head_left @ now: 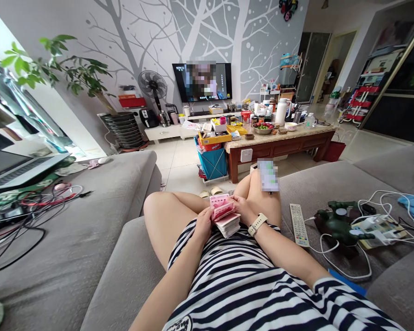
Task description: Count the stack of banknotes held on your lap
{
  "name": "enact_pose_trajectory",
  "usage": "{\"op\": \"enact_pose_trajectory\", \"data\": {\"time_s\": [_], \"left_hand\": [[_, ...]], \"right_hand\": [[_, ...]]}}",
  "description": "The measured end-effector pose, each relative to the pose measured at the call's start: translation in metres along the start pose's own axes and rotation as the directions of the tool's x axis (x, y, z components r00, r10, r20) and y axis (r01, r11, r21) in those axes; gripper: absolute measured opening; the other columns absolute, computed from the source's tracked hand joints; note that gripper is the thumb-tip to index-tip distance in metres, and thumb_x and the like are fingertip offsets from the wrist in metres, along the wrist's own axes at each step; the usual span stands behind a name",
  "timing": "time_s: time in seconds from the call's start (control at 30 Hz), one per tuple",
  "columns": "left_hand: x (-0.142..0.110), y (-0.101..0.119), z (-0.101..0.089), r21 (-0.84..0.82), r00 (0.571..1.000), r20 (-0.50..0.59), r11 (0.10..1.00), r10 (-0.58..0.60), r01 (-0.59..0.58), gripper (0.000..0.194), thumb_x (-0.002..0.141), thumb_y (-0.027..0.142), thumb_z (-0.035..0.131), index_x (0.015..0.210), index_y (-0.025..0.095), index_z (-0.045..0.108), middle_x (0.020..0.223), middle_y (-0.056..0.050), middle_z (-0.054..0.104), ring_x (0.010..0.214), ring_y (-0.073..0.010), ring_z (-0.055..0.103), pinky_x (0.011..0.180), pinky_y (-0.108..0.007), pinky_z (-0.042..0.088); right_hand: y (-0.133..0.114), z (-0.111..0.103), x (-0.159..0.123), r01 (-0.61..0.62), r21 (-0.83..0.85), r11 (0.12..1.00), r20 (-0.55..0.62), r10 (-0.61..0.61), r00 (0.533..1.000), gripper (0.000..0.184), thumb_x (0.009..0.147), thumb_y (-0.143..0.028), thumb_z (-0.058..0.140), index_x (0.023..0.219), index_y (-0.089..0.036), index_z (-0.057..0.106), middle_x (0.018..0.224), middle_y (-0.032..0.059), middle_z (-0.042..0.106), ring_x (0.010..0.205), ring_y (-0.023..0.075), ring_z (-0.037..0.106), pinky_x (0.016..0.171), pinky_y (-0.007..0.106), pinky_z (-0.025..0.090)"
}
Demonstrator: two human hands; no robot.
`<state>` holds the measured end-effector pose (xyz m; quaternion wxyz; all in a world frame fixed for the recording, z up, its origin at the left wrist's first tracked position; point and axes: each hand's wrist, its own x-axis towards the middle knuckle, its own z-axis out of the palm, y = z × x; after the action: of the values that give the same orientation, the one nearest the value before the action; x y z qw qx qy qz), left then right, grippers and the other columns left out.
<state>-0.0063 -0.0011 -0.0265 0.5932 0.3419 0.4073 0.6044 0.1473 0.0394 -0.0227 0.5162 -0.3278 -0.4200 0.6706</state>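
A thick stack of pink banknotes [224, 210] is held over my lap between both hands. My left hand [204, 224] is closed around the stack's left side. At its right edge, my right hand [240, 208] pinches the notes with its fingers. Several top notes are bent up and fanned away from the rest, and one shows the number 100. The pale edges of the lower notes face me. A light watch is on my right wrist. On my right knee rests a phone [268, 175], its screen blurred out.
On the sofa to my right lie a remote control [299, 225], a dark green device [341, 223] and a power strip [379, 232] with white cables. To the left are a laptop [27, 168] and tangled cables. Ahead stands a cluttered coffee table [279, 141] with a fruit bowl.
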Motion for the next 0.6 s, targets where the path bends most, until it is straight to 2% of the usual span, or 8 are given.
{"op": "enact_pose_trajectory", "data": {"time_s": [0.2,0.43,0.6], "left_hand": [[-0.0004,0.0004,0.0003,0.027,1.0,0.027,1.0,0.005,-0.005,0.025,0.071,0.036,0.07,0.083,0.014,0.074,0.081,-0.009,0.073,0.072,-0.022,0.065,0.073,-0.032,0.05],[-0.0027,0.002,0.0035,0.054,0.998,0.028,0.997,0.061,-0.062,0.025,0.072,0.033,0.067,0.088,0.015,0.074,0.092,-0.009,0.074,0.087,-0.0251,0.066,0.081,-0.033,0.049],[-0.0027,0.0034,0.0042,0.05,0.998,0.019,0.997,0.061,-0.062,0.027,0.07,0.033,0.066,0.088,0.015,0.074,0.094,-0.008,0.074,0.094,-0.0275,0.065,0.082,-0.034,0.05]], "right_hand": [[-0.0025,-0.0003,-0.0029,0.083,-0.089,0.993,0.01,-0.082,0.997,0.034,0.066,-0.045,0.074,0.074,-0.015,0.06,0.063,-0.0003,0.06,0.058,0.0116,0.051,0.058,0.025,0.04],[-0.0036,0.0,-0.0041,0.058,-0.074,0.996,-0.007,-0.059,0.998,0.03,0.064,-0.039,0.074,0.079,-0.015,0.064,0.069,0.0014,0.064,0.063,0.0143,0.056,0.064,0.027,0.043],[-0.0063,0.0018,-0.0054,0.034,-0.048,0.998,-0.013,-0.035,0.999,0.027,0.063,-0.035,0.075,0.077,-0.016,0.064,0.066,0.001,0.064,0.065,0.0152,0.057,0.065,0.028,0.043]]}}
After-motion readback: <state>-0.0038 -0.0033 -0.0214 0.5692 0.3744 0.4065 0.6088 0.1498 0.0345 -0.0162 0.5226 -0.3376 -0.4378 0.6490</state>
